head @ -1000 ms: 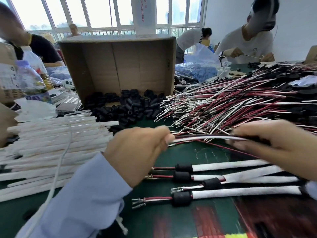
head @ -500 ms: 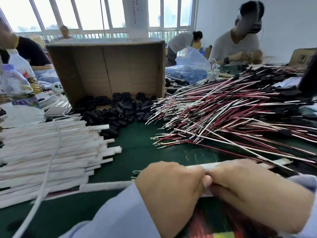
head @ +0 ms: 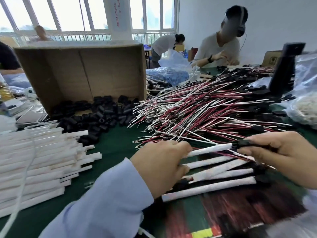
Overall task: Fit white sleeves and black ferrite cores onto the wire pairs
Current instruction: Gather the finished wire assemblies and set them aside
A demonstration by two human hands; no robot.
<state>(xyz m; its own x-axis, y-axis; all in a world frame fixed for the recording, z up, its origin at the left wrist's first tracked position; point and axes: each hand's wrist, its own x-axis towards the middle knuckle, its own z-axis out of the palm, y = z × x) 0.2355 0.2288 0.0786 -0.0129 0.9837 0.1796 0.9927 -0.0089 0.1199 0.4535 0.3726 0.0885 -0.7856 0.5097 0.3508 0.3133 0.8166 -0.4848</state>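
Left hand: back toward us, fingers curled down over the near end of a white sleeve and gripping it; whether a core sits under the palm we cannot tell. Right hand: thumb and fingertips pinching a black plug at the sleeve's far end. The piece hangs level between the two hands, just above the table. We judge that this two-ended hold keeps it straight and taut so the sleeve seats against the plug; what runs inside the sleeve is out of sight. Directly below, sleeved pieces lie side by side on the green mat, and at least one carries a black core at its left end. They look like a done batch kept close to the body. Farther out, supplies fan around the work spot, each within reach. A stack of empty sleeves lies to the left. Loose ferrite cores spill from a tipped cardboard box straight ahead. A heap of red and white wires sits ahead and right, metal tips pointing toward us, probably for easy picking. For this piece, the core looks like the step left to do.
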